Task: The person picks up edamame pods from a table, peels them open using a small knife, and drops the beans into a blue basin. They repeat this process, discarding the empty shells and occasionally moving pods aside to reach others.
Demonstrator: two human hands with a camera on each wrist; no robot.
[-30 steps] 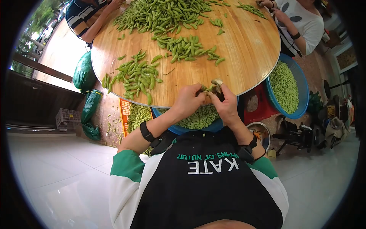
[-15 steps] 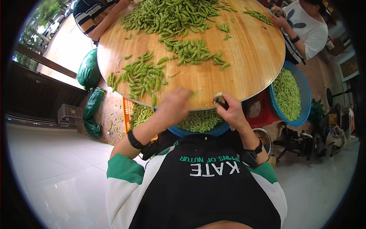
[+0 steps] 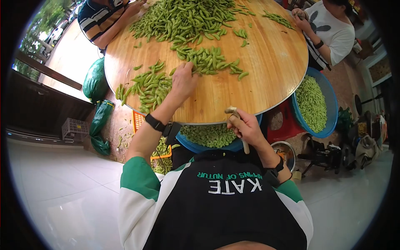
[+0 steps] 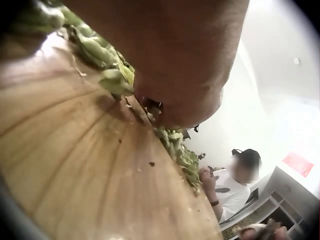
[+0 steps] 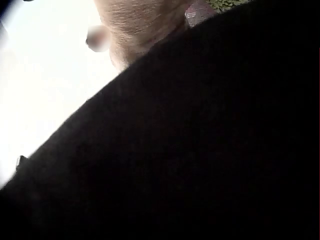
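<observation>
My left hand (image 3: 184, 81) reaches over the round wooden table, its fingertips down at the edge of a cluster of green edamame pods (image 3: 208, 60). In the left wrist view the back of the hand hides most of the fingers, and a pod (image 4: 116, 82) lies right beside them; I cannot tell whether they pinch one. My right hand (image 3: 246, 127) grips a slim wooden-looking tool with a pale blunt end (image 3: 230, 110), its lower end (image 3: 246, 148) sticking out below the fist. Under that hand sits a blue basin (image 3: 191, 144) of shelled beans (image 3: 212, 135).
A large pod heap (image 3: 183, 21) and a smaller pile (image 3: 152, 89) lie on the table (image 3: 258, 79). A second blue basin (image 3: 331, 98) holds shelled beans at right. An orange crate (image 3: 138, 121) stands below the table edge. Two people sit across. Dark cloth (image 5: 200, 150) fills most of the right wrist view.
Both hands were together over the table edge, working at a pod. My left hand has since moved away and forward to the pods; the right stays near the edge with the tool.
</observation>
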